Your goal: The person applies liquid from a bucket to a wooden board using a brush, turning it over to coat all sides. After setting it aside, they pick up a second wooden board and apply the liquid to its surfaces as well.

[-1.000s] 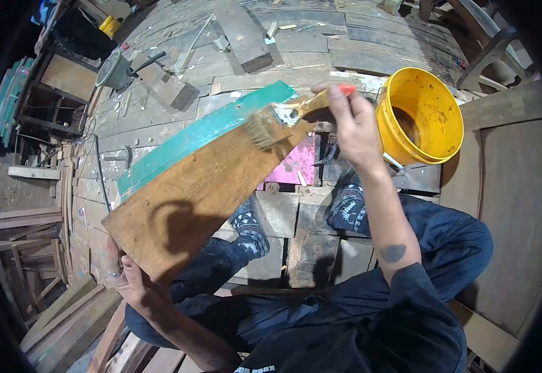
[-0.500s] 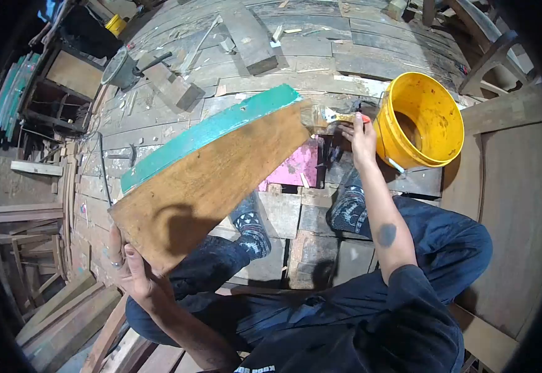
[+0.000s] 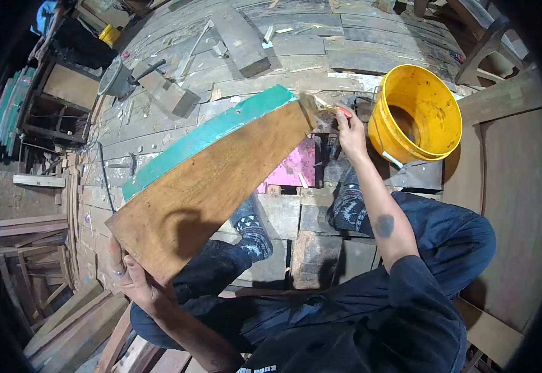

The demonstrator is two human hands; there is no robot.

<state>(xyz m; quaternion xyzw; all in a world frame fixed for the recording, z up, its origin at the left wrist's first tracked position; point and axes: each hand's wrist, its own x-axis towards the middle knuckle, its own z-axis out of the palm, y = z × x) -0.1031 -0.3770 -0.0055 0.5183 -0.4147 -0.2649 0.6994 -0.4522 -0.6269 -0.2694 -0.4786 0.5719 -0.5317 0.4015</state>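
A tapered wooden board [image 3: 202, 180] with a brown face and a turquoise painted edge slants across the middle of the view. My left hand [image 3: 137, 276] grips its lower-left end, thumb on the near side, a ring on one finger. At the board's far right end, my right hand [image 3: 350, 132] is closed around a paintbrush [image 3: 327, 105] with a red-tipped handle. The bristles are at or very close to the board's end; exact contact is hard to make out. Just right of that hand stands a yellow bucket [image 3: 380, 124] with dark residue inside.
A pink panel [image 3: 299, 165] lies on the plank floor beneath the board. Farther off are a hammer [image 3: 125, 164], a grey pail [image 3: 115, 78] and wooden blocks [image 3: 243, 43]. Stacked timber [image 3: 75, 317] fills the left side; a wooden panel [image 3: 516, 230] stands at right.
My right hand and the paintbrush have moved left, away from the bucket, and the brush has turned at the board's end. My left hand and the board stay nearly in place.
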